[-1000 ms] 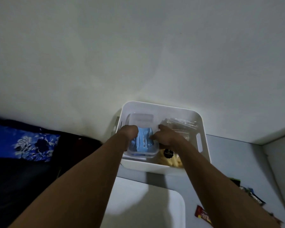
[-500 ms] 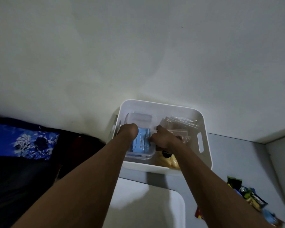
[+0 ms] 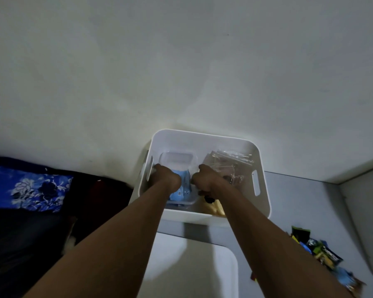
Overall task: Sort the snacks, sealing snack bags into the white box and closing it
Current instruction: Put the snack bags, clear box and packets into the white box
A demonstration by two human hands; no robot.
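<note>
The white box (image 3: 205,137) stands open on the grey table against the wall. Inside on its left sits a clear plastic container (image 3: 178,158) with blue snack packets (image 3: 182,190) in it. Clear sealed snack bags (image 3: 230,163) lie in the box's right half, with a bag of yellow snacks (image 3: 215,209) nearer me. Both my hands are down inside the box. My left hand (image 3: 166,179) grips the container's left side with curled fingers. My right hand (image 3: 205,179) grips its right side. The fingertips are hidden.
A white lid (image 3: 213,267) lies flat on the table just in front of the box. Several loose snack packets (image 3: 323,254) are scattered at the right. A blue floral cloth (image 3: 37,188) and dark fabric lie left of the table. The wall stands right behind the box.
My hands stay on the clear container, shifting slightly apart at its sides. The view has tilted, bringing more of the loose snack packets at the right into sight.
</note>
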